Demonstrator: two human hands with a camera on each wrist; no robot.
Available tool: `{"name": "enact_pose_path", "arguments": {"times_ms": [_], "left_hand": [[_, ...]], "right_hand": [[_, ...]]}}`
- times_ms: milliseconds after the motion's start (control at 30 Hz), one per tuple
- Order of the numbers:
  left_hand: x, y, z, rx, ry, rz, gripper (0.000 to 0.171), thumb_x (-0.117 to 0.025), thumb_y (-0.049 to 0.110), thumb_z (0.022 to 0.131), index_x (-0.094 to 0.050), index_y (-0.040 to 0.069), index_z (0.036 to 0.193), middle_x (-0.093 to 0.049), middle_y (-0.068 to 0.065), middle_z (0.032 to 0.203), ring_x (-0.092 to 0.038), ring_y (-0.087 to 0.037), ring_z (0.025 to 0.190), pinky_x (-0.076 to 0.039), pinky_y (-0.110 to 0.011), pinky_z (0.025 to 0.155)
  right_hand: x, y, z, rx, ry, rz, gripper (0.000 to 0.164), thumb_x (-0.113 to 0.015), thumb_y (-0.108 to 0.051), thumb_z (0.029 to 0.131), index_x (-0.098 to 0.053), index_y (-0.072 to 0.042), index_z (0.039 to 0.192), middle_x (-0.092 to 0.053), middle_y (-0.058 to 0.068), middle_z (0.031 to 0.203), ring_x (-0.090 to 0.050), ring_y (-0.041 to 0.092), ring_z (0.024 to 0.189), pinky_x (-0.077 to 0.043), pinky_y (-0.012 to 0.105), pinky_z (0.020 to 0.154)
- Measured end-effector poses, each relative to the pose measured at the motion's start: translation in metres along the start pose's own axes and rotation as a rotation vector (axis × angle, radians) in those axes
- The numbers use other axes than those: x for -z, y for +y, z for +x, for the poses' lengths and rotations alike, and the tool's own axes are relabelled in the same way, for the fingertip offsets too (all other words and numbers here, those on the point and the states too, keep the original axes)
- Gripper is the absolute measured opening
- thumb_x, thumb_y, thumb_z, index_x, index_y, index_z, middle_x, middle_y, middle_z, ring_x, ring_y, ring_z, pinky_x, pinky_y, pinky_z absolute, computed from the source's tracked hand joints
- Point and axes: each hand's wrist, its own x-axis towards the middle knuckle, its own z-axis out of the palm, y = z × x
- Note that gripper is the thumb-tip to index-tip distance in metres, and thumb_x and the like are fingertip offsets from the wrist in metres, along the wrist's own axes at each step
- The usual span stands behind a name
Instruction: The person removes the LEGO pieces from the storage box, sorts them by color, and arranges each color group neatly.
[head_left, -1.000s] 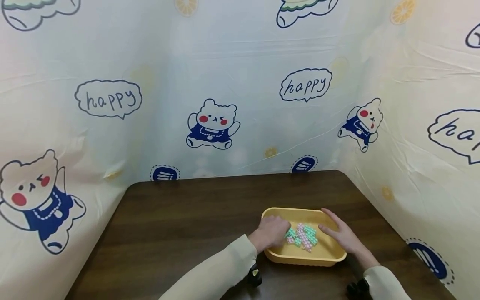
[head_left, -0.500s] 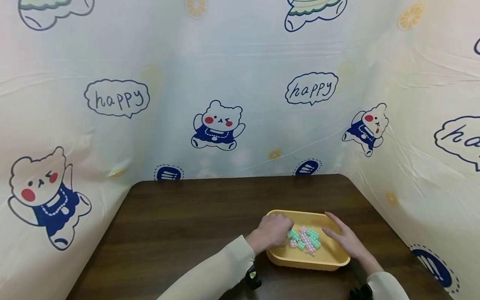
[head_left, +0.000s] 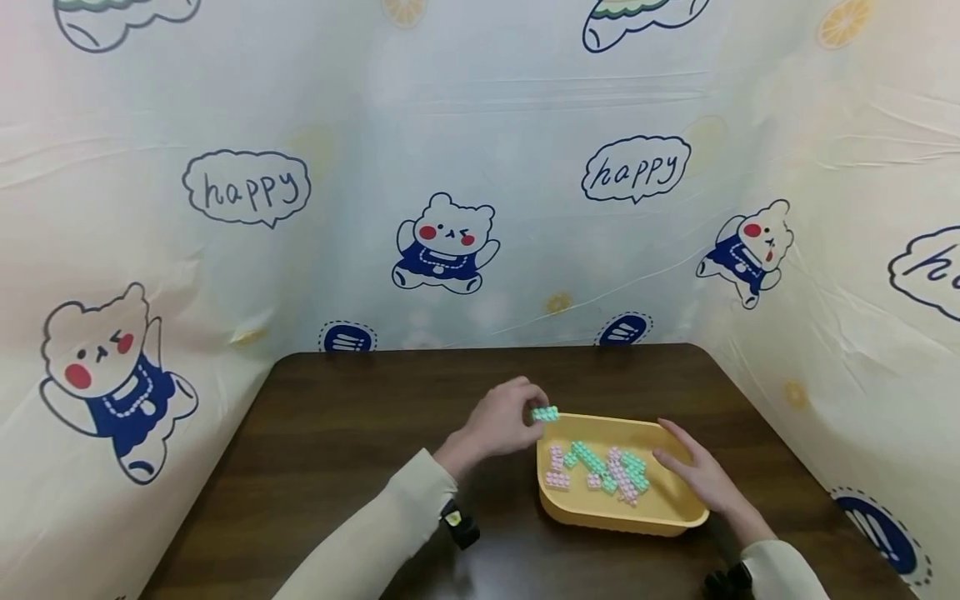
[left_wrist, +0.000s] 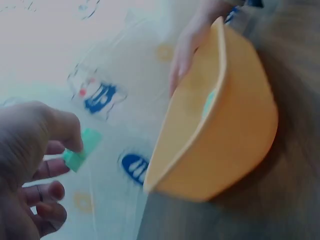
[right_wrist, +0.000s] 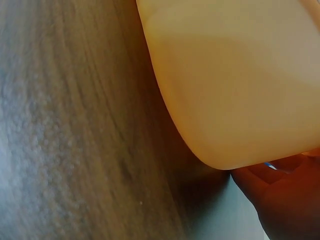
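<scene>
Between the thumb and fingers of my left hand (head_left: pixel 502 417) is a small mint-green studded toy block (head_left: pixel 546 413), raised at the back left corner of a yellow plastic tub (head_left: pixel 622 525). The left wrist view shows this block (left_wrist: pixel 82 149) pinched at one end, apart from the tub wall (left_wrist: pixel 235 120). Pink blocks (head_left: pixel 557 471) and green blocks (head_left: pixel 588 457) lie on the tub's floor. My right hand (head_left: pixel 701 475) holds the tub's right side, thumb on the inner side of the rim; its other fingers are partly hidden.
The tub stands on a dark brown wooden table (head_left: pixel 375 433), toward its right side. A pale curtain (head_left: pixel 337 250) printed with bears and words rises behind the table and along both sides.
My left hand has come up out of the tub to the back left, lifting a green block. Pink blocks it covered now show. The right hand stays at the tub's side.
</scene>
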Motion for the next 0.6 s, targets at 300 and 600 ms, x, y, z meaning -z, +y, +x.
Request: {"name": "enact_pose_path", "arguments": {"times_ms": [300,600], "left_hand": [[0.024,-0.063,-0.018,0.068,0.128,-0.212,0.019,-0.072,0.012,0.081,-0.068,0.016,0.099,-0.058,0.001,0.096,-0.056,-0.018,0.086,-0.048,-0.029,0.072],[0.024,-0.108,-0.042,0.196,0.111,-0.221,0.017,-0.071,0.010,0.083,-0.069,0.017,0.099,-0.060,-0.003,0.099,-0.050,-0.016,0.080,-0.045,-0.032,0.070]], "right_hand": [[0.001,-0.002,-0.001,0.006,-0.004,0.010,0.067,-0.056,-0.035,0.098,-0.028,-0.008,0.152,-0.025,0.028,0.155,-0.022,0.052,0.140,-0.021,0.069,0.105],[0.001,-0.001,0.000,-0.008,-0.010,0.013,0.068,-0.056,-0.036,0.098,-0.026,-0.009,0.153,-0.024,0.028,0.155,-0.021,0.053,0.140,-0.021,0.070,0.104]]}}
